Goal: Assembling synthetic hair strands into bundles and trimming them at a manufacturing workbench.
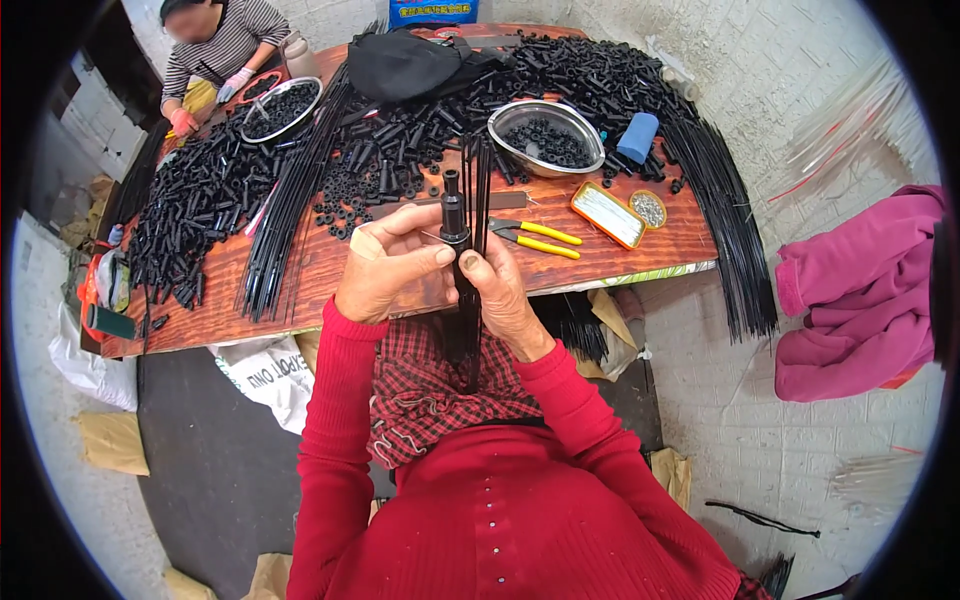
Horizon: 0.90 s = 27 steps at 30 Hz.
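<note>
A tube (453, 208) and rods (484, 185) are held up between the left hand (395, 262) and right hand (500, 285), both half curled. Pliers (548, 233) are laid on the counter (668, 235), at right.

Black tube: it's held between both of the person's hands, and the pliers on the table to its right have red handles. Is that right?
Not quite: the handles of the pliers are yellow, not red, as the head view shows. The black tube is indeed between the left hand and right hand, with the pliers on the table to its right.
</note>
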Tool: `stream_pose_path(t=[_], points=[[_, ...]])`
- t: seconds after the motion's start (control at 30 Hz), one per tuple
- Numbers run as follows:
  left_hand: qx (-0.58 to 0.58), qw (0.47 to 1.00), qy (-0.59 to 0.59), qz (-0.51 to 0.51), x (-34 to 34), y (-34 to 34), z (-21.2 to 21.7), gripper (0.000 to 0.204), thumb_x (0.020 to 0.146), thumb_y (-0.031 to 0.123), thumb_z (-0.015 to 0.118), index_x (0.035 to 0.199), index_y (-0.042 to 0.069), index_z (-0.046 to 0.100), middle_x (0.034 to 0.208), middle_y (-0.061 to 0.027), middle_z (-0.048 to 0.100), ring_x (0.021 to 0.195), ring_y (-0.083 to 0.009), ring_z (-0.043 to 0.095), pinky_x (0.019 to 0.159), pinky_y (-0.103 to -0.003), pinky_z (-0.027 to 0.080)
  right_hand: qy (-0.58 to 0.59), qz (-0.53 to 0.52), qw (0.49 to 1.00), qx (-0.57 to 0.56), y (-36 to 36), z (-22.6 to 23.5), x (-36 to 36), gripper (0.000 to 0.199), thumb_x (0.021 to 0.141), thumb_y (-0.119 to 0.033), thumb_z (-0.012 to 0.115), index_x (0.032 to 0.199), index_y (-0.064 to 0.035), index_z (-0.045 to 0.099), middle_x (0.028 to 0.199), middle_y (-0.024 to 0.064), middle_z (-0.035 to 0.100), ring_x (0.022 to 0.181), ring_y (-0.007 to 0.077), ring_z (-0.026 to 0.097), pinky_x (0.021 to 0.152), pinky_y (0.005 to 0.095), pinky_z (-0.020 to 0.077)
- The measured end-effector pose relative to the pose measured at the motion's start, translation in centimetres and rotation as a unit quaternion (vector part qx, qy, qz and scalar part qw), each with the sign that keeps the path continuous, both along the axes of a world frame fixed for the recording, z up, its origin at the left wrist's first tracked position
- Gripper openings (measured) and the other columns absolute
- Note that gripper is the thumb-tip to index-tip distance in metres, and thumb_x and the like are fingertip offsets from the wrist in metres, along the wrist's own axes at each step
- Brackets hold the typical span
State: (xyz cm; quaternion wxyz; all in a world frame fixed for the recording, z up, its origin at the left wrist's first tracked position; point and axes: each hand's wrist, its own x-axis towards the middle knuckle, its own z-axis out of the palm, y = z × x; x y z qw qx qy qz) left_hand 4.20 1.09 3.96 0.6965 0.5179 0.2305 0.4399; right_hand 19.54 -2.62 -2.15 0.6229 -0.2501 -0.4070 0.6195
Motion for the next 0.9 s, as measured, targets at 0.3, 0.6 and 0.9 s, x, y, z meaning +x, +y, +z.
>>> stream_pose_path(t=[0.3,0.6,0.9], points=[[0.015,1.0,0.02,0.009,-0.27,-0.05,-0.1,0.041,0.079,-0.004,0.069,0.119,-0.006,0.059,0.106,-0.01,0.064,0.089,-0.0153,0.064,0.078,-0.029,0.054,-0.02,-0.001,1.0,-0.014,-0.02,-0.12,-0.06,0.045,0.088,-0.04,0.065,0.117,-0.0067,0.053,0.088,-0.0031,0.055,0.07,0.0043,0.054,0.059,0.0195,0.0475],[0.084,0.994,0.059,0.03,-0.21,0.05,-0.12,0.034,0.08,-0.002,0.069,0.114,-0.006,0.063,0.099,-0.0058,0.061,0.087,-0.0146,0.063,0.076,-0.028,0.052,-0.026,-0.025,0.999,-0.006,-0.33,-0.18,-0.22,0.047,0.089,-0.041,0.065,0.117,-0.0052,0.053,0.089,-0.0007,0.056,0.069,0.0065,0.054,0.059,0.0211,0.0478],[0.091,0.994,0.058,0.025,-0.55,0.22,-0.22,0.034,0.078,-0.006,0.069,0.112,-0.007,0.063,0.094,-0.0059,0.06,0.08,-0.0166,0.065,0.065,-0.03,0.056,-0.026,-0.018,1.0,0.003,-0.55,0.05,-0.33,0.046,0.09,-0.039,0.064,0.118,-0.0041,0.052,0.09,0.0008,0.056,0.067,0.0079,0.054,0.058,0.0214,0.047]])
